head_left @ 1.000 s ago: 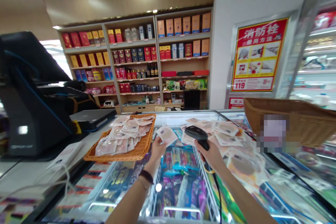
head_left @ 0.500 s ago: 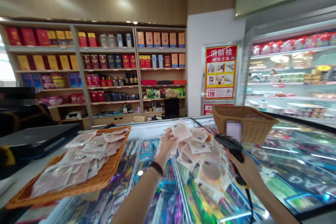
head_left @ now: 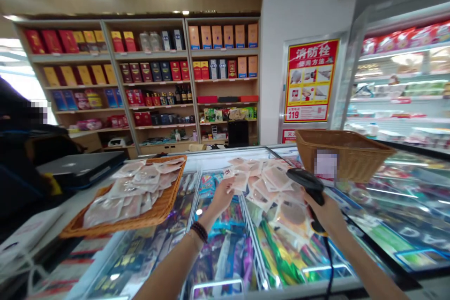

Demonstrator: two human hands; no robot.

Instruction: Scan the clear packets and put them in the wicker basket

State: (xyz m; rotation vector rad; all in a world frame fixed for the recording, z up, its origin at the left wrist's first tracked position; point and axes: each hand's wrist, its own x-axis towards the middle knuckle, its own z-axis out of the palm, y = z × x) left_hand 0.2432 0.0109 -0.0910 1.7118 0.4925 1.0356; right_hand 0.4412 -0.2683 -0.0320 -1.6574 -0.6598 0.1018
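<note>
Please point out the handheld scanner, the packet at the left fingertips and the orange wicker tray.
Scanner (head_left: 306, 181): head view, top of its black head.
Packet (head_left: 241, 181): head view, middle of its flat face.
Wicker tray (head_left: 160, 214): head view, bare near right corner.

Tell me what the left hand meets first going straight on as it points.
The left hand likely meets the pale packet just ahead first, then the packet pile beyond; contact and depth are unclear.
</note>
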